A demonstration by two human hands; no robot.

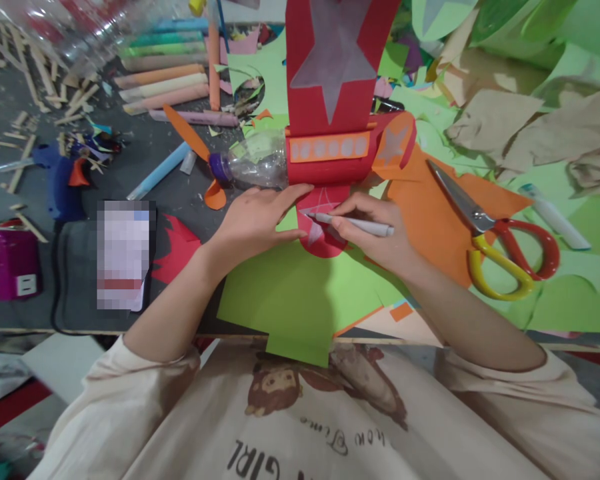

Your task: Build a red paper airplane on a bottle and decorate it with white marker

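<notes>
A model airplane made of a clear plastic bottle (257, 162) wrapped in red paper lies on its side across the table, an orange paper propeller (187, 137) at its purple cap. Its far red wing (307, 100) bears a silver star. On the near red wing (330, 248), a star outline is partly filled with silver. My right hand (373, 230) is closed around a grey marker (367, 224), its tip at the star. With thumb and fingers apart, my left hand (260, 217) rests at the wing's left edge, touching it.
Scissors (485, 227) with red and yellow handles lie on paper at right. Green paper (275, 287) is under the near wing. At left are a phone (123, 257), a blue glue gun (63, 177), colored markers (165, 77) and wooden stick scraps (35, 73).
</notes>
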